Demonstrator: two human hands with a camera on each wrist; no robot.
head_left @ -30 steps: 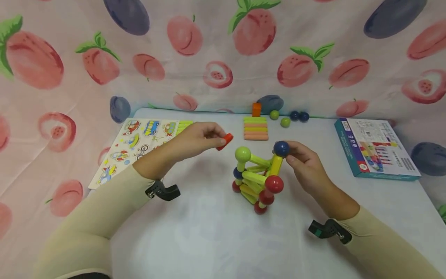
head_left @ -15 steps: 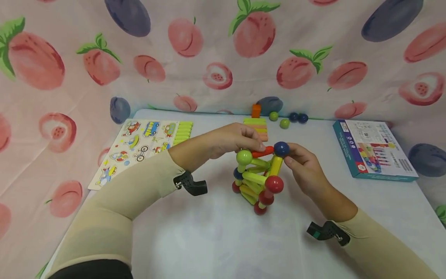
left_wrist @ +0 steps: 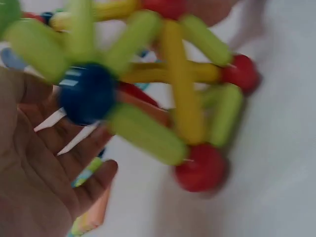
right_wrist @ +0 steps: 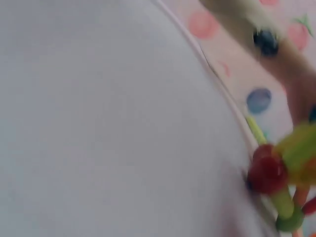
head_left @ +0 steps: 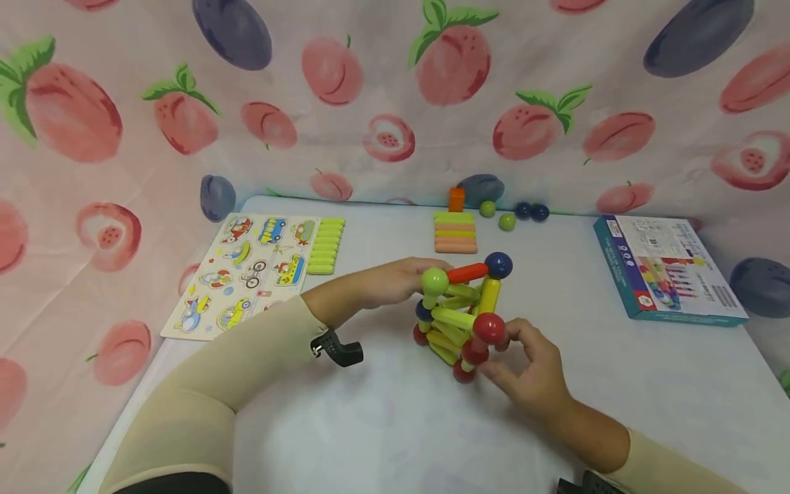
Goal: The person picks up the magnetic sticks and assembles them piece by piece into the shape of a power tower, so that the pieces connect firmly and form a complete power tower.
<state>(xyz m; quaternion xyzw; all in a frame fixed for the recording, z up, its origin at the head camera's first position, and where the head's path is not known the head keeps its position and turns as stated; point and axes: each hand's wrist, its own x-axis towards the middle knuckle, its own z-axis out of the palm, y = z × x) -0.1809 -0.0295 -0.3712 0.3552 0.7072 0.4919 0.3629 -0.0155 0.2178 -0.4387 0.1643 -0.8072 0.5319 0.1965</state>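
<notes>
A structure of coloured sticks and balls stands on the table, with a red stick (head_left: 467, 273) joining its green ball (head_left: 435, 281) to its top blue ball (head_left: 498, 265). My left hand (head_left: 395, 283) is beside its left side, fingers partly hidden behind it. In the left wrist view that hand (left_wrist: 44, 163) has its palm turned up and fingers extended near another blue ball (left_wrist: 88, 94). My right hand (head_left: 533, 374) is at the right side, thumb and forefinger spread beside the red balls (head_left: 489, 329); whether they touch is unclear. The right wrist view shows the structure's red ball (right_wrist: 267, 174).
A picture board (head_left: 247, 274) lies at the left, with green sticks (head_left: 326, 245) on its right edge. Behind the structure are a row of sticks (head_left: 455, 233), an orange block (head_left: 457, 200), green balls (head_left: 507, 221) and blue balls (head_left: 540, 213). A box (head_left: 673, 271) lies at the right.
My left hand brought the red stick to the structure, let it go and drew back to the left. My right hand left the top blue ball and moved down towards the red balls.
</notes>
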